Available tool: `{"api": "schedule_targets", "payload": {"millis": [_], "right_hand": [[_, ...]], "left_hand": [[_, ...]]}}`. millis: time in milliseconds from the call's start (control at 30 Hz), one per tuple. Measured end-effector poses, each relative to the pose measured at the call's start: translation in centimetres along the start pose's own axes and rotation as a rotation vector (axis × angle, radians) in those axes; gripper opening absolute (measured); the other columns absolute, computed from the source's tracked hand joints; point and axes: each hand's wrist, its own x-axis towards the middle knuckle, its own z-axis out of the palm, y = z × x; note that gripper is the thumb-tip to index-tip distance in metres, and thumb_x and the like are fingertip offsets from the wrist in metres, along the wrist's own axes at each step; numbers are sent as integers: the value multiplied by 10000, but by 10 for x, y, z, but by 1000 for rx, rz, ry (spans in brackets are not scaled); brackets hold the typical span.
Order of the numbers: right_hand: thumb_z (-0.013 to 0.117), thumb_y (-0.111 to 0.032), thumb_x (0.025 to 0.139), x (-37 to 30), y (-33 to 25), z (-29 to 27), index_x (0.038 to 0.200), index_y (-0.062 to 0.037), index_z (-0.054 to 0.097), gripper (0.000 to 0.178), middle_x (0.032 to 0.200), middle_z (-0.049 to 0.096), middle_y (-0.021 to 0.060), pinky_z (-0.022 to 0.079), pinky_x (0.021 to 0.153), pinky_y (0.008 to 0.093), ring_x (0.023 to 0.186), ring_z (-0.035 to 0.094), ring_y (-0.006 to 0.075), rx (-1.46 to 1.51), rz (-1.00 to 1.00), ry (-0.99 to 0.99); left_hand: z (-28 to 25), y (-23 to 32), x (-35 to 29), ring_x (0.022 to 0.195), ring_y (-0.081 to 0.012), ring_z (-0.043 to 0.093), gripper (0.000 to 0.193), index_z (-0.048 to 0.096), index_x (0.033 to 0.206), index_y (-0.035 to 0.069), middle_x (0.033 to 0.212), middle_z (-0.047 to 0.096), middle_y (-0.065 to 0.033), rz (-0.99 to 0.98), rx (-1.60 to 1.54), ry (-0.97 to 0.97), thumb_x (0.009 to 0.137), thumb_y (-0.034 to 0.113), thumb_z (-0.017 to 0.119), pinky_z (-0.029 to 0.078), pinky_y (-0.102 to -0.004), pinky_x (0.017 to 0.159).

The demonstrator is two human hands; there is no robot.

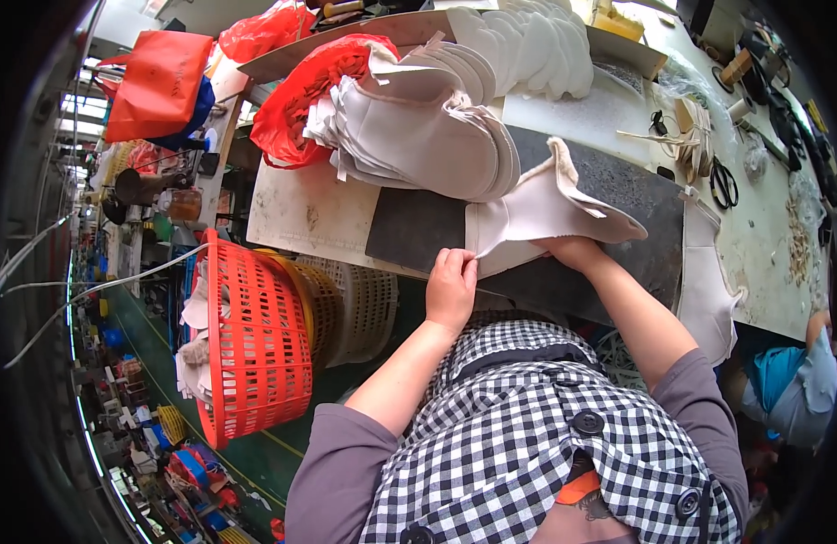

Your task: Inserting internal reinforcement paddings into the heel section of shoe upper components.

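Beside stacked pale pieces (pixel 432 150), left hand (pixel 451 288) pinches edge of cream piece (pixel 527 215), seemingly steadying it; right hand (pixel 574 254), fingers hidden, grip unclear.

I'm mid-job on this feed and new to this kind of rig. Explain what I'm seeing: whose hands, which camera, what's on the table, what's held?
There's no machine: these are a person's two bare hands. The one picture comes from the left of two fisheye cameras on their head, looking down; its left is their left, and straight edges bend near the rim.

The left hand pinches the near left edge of a white, boot-shaped fabric piece with fluffy lining. The right hand is at its near edge, fingers partly hidden.

On the pale worktable are a dark grey flat sheet, a stack of similar white pieces beside a red plastic bag, and black-handled scissors.
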Motion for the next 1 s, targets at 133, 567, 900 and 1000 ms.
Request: {"api": "schedule_targets", "payload": {"millis": [133, 567, 900, 1000], "right_hand": [[676, -366, 858, -6, -7, 6, 1302, -57, 512, 565, 1298, 553, 142, 398, 1032, 383, 1195, 526, 280, -221, -272, 148], [610, -365, 883, 11, 22, 13, 1245, -64, 562, 474, 1259, 577, 161, 404, 1011, 401, 1199, 523, 306, -388, -313, 197], [636, -224, 893, 13, 24, 9, 1200, -24, 548, 376, 1059, 618, 119, 559, 535, 256, 791, 660, 163, 184, -6, 42], [620, -218, 901, 16, 20, 15, 1206, -28, 547, 366, 1059, 627, 128, 567, 572, 282, 816, 659, 178, 46, 14, 101]], "left_hand": [[-1, -2, -1, 742, -253, 594, 133, 587, 996, 32, 870, 574, -111, 29, 27, -4, 872, 67, 622, 490, -352, 681], [14, 13, -14, 970, -295, 601, 281, 612, 1080, 52, 1051, 580, -114, 680, -63, -347, 806, 51, 673, 523, -363, 815], [31, -9, -25, 1332, -355, 377, 598, 429, 1347, 10, 1400, 404, -205, 522, 367, -194, 820, 163, 665, 344, -417, 1101], [33, -6, -23, 1363, -363, 330, 727, 327, 1413, -16, 1447, 345, -221, 496, 386, -280, 833, 265, 663, 297, -425, 1129]]}}
